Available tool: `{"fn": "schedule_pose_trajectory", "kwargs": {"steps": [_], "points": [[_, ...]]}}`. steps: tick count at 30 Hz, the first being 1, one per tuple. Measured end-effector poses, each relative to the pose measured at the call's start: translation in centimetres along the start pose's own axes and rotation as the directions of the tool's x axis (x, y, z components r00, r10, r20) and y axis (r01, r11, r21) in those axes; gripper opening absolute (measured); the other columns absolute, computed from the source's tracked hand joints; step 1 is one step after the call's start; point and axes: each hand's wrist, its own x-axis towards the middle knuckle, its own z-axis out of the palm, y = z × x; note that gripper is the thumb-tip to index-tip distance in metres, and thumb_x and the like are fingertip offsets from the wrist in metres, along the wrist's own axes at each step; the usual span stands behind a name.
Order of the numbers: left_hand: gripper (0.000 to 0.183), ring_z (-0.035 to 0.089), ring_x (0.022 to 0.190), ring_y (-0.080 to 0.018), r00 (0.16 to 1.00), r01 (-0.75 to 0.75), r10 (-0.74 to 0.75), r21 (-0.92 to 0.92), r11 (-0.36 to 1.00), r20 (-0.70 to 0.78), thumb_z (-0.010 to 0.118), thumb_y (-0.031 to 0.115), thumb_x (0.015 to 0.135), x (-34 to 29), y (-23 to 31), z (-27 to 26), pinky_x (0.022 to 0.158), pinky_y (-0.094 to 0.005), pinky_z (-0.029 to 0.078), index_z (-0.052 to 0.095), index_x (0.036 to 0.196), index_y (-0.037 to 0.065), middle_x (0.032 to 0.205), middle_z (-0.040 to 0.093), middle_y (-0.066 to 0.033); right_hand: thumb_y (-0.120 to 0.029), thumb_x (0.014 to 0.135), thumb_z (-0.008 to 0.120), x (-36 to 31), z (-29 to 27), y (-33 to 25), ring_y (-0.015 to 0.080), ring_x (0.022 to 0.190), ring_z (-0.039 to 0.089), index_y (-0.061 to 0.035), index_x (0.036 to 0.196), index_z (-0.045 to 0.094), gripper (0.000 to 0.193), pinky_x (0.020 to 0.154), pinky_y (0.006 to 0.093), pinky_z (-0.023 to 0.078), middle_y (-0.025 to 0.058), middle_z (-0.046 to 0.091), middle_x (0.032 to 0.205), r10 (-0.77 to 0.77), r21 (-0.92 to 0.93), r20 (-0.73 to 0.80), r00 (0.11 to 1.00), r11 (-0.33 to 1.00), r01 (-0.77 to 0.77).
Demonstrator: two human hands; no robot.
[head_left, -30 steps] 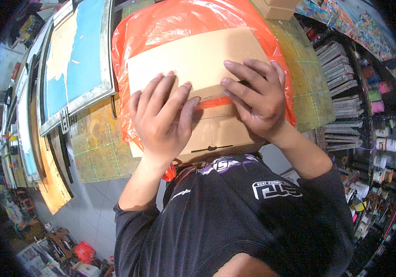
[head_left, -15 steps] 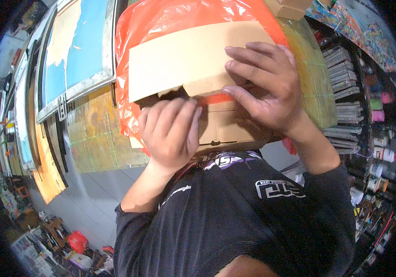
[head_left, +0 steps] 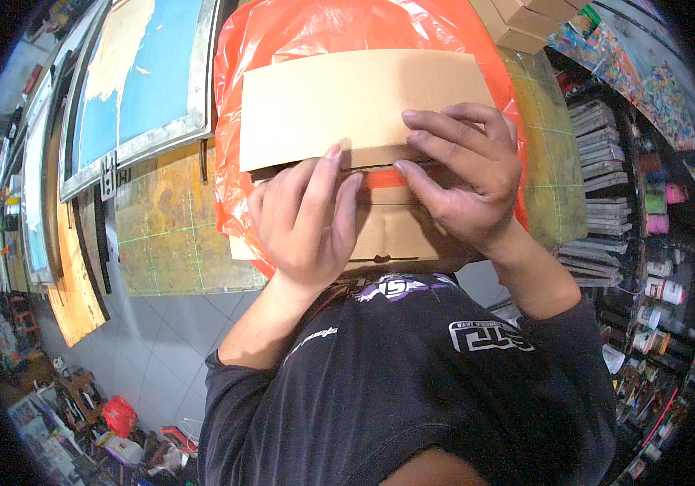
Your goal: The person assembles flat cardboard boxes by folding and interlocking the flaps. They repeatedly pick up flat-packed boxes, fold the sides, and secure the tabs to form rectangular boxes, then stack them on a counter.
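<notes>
A brown cardboard box (head_left: pixel 347 97) with a broad flat lid lies before me on a red plastic bag (head_left: pixel 315 28). My left hand (head_left: pixel 307 215) is bent around the box's near left edge, the index fingertip on the lid's rim and the thumb just below. Over the right part of the lid curl the fingers of my right hand (head_left: pixel 469 170), its thumb against the near edge. Both hands grip this box. A dark slit shows under the lid beside my left fingers. Closer to my body lies a second piece of cardboard (head_left: pixel 388 231) with a small slot.
Blue-meshed framed screens (head_left: pixel 149 81) lean at the left of the stained, grid-lined worktable (head_left: pixel 165 235). More cardboard boxes (head_left: pixel 517 24) sit at the far right. Beyond the table's right edge are stacked grey slabs (head_left: pixel 603 154) and shelved bottles and jars (head_left: pixel 663 290).
My left fingers have uncurled from the gap at the lid's left part and reach up onto its rim. That gap has narrowed, with the lid edge lying lower. My right hand stays on the lid.
</notes>
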Motion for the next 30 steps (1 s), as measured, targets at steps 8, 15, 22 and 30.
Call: {"fn": "schedule_pose_trajectory", "kwargs": {"steps": [8,15,22,30], "points": [[0.033,0.055,0.069,-0.0147,0.998,-0.031,0.03,0.02,0.999,0.054,0.079,0.009,0.067,0.3,-0.5,0.0,0.064,-0.029,0.032,0.071,0.099,0.011,0.077,0.059,-0.0005,-0.01,0.06,0.078,-0.2,-0.1,0.4,0.0232,0.093,0.058,-0.0103,0.087,0.071,0.028,0.084,0.0337,0.042,0.0004,0.071,0.103,-0.024,-0.008,0.017,1.0,1.0,0.024],[0.034,0.054,0.067,-0.0151,0.999,-0.01,0.012,-0.03,0.999,0.045,0.078,0.006,0.066,0.4,-0.6,0.2,0.064,-0.029,0.032,0.071,0.099,0.009,0.077,0.059,-0.001,-0.01,0.062,0.078,0.1,0.1,0.1,0.0234,0.093,0.058,-0.0102,0.087,0.072,0.026,0.085,0.034,0.042,0.0003,0.071,0.102,0.016,0.004,-0.019,1.0,1.0,-0.016],[0.033,0.054,0.066,-0.0159,0.998,-0.029,0.03,-0.014,0.999,0.063,0.078,0.005,0.066,0.5,-0.2,0.1,0.062,-0.0291,0.032,0.071,0.098,0.009,0.076,0.059,-0.0011,-0.01,0.059,0.078,-0.5,0.2,1.2,0.024,0.092,0.058,-0.0092,0.086,0.071,0.028,0.084,0.0341,0.042,0.0008,0.071,0.102,-0.054,-0.033,-0.008,0.999,0.998,0.053],[0.031,0.055,0.067,-0.0158,0.998,-0.016,0.019,-0.058,0.998,0.059,0.078,0.006,0.067,0.7,-0.2,-0.1,0.063,-0.0292,0.033,0.07,0.096,0.007,0.076,0.061,-0.0022,-0.01,0.059,0.079,0.3,-0.3,0.7,0.0237,0.091,0.058,-0.0088,0.086,0.071,0.028,0.083,0.0346,0.042,0.0015,0.071,0.101,-0.058,0.03,-0.02,0.998,0.998,0.059]]}}
